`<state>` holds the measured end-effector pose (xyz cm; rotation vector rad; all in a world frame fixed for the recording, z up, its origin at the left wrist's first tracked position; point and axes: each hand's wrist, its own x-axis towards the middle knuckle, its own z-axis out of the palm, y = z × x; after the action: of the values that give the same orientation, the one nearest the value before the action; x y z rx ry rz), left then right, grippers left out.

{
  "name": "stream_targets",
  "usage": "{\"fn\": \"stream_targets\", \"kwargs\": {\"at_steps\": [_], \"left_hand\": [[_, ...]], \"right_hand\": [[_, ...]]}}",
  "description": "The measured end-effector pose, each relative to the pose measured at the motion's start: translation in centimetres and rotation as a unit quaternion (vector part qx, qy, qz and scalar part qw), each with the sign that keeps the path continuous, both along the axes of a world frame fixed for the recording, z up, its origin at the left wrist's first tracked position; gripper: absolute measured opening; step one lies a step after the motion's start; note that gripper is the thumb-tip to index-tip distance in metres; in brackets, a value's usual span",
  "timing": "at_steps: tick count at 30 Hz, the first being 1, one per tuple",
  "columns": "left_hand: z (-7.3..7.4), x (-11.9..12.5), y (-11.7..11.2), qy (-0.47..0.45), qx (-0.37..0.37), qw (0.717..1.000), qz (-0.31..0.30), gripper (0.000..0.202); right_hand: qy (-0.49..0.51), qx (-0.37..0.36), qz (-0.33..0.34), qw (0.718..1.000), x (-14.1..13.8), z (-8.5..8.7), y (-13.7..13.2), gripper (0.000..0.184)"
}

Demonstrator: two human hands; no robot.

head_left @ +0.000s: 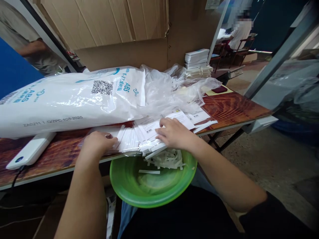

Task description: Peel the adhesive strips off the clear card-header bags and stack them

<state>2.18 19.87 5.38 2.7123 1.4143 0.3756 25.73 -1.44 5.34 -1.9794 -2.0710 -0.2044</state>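
1. Between both hands at the near edge of the bench (240, 109): printed slips (149, 127) and a bundle of narrow white strips (128, 137).
2. Slips: white, flat, overlapping at uneven angles; small dark text blocks and barcode-like patches, one with a touch of yellow. Print too small to read.
3. Strips: thin, plain, roughly side by side in a loose fan, left of the slips; one more slanting over the bench edge, above the basin.
4. Left grip (98, 144): fingers curled down at the left end of the bundle, clear film close by. Pinching or merely resting: cannot tell.
5. Right grip (174, 134): laid over the slips from the right, fingers bent, slightly parted. Hold on any single slip: cannot tell.
6. Below the bench edge: green basin (153, 200), with a tangled heap of pale paper offcuts (171, 161) at the far side and one straight piece lying apart.
7. Behind the slips: large glossy white sack (62, 99), lying lengthwise. Legible: "ABS" in blue, twice; "ZA0211 1 Q/ZPC 108-2025" in dark print. Also a QR code (102, 87) and blue characters, only partly readable.
8. Right of sack: crumpled clear bags (171, 91); beyond, a paper stack (198, 61).
9. Far left: white device (32, 151), cabled, dark oval on top.
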Motion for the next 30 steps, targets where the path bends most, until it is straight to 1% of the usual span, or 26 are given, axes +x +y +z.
{"fn": "stream_targets", "kwargs": {"at_steps": [1,2,3,5,7,9,11,14,15,16,18,19,21,22,23,24,26,27,28,30], "left_hand": [[0.2,0.1,0.1,0.011,-0.008,1.0,0.016,0.017],[0.3,0.2,0.0,0.025,-0.01,0.999,0.045,0.016],[0.4,0.4,-0.2,0.038,-0.008,0.996,0.076,0.015],[0.3,0.9,-0.6,0.046,-0.002,0.993,0.11,0.016],[0.1,1.3,-1.0,0.041,0.013,0.989,0.139,0.02],[-0.1,1.4,-1.4,0.032,0.03,0.986,0.161,0.023],[0.0,1.1,-1.9,0.026,0.033,0.985,0.17,0.025],[1.0,0.2,-3.4,0.019,0.023,0.986,0.164,0.024],[1.5,0.0,-4.3,0.007,0.027,0.988,0.15,0.023],[1.9,0.0,-5.3,-0.011,0.038,0.992,0.123,0.022],[2.6,0.7,-7.4,-0.068,0.073,0.995,0.022,0.018],[2.7,1.4,-8.4,-0.089,0.093,0.991,-0.034,0.016],[2.5,3.5,-9.7,-0.124,0.128,0.973,-0.146,0.015],[2.1,4.7,-10.0,-0.121,0.13,0.963,-0.203,0.016],[1.7,5.9,-10.0,-0.113,0.127,0.955,-0.242,0.018],[1.3,6.9,-9.9,-0.098,0.107,0.952,-0.27,0.019],[0.7,8.5,-9.4,-0.076,0.055,0.953,-0.289,0.021],[0.5,8.9,-9.1,-0.073,0.024,0.955,-0.286,0.021],[0.4,9.0,-8.9,-0.076,-0.005,0.958,-0.278,0.021],[0.4,8.9,-8.6,-0.092,-0.06,0.958,-0.263,0.022]], "right_hand": [[0.012,0.003,-0.017,1.0,0.6,0.3,-0.8,0.031],[0.02,0.004,-0.036,0.999,1.4,0.4,-1.6,0.035],[0.021,-0.003,-0.055,0.998,2.2,0.5,-2.3,0.04],[0.006,-0.037,-0.087,0.996,3.8,0.1,-3.5,0.051],[-0.022,-0.077,-0.091,0.993,4.9,-0.7,-4.3,0.054],[-0.052,-0.09,-0.075,0.992,5.4,-1.7,-4.6,0.05],[-0.081,-0.061,-0.056,0.993,5.6,-2.8,-4.8,0.048],[-0.11,0.03,-0.023,0.993,5.8,-4.1,-5.1,0.044],[-0.111,0.064,-0.009,0.992,5.9,-4.4,-5.3,0.041],[-0.107,0.096,0.003,0.99,6.0,-4.6,-5.4,0.039],[-0.085,0.136,0.008,0.987,6.2,-4.8,-5.7,0.036],[-0.073,0.139,0.004,0.988,6.3,-4.7,-5.8,0.035],[-0.052,0.107,0.003,0.993,6.6,-4.3,-6.1,0.034],[-0.046,0.078,0.007,0.996,6.8,-4.1,-6.3,0.035],[-0.039,0.048,0.014,0.998,7.0,-3.9,-6.5,0.036],[-0.031,0.022,0.02,0.999,7.2,-3.8,-6.7,0.039],[-0.004,0.006,0.023,1.0,7.5,-3.7,-7.1,0.042],[0.016,0.021,0.02,0.999,7.5,-3.7,-7.3,0.042],[0.037,0.055,0.015,0.998,7.4,-3.7,-7.5,0.041],[0.084,0.163,-0.003,0.983,6.7,-3.4,-7.9,0.039]]}}
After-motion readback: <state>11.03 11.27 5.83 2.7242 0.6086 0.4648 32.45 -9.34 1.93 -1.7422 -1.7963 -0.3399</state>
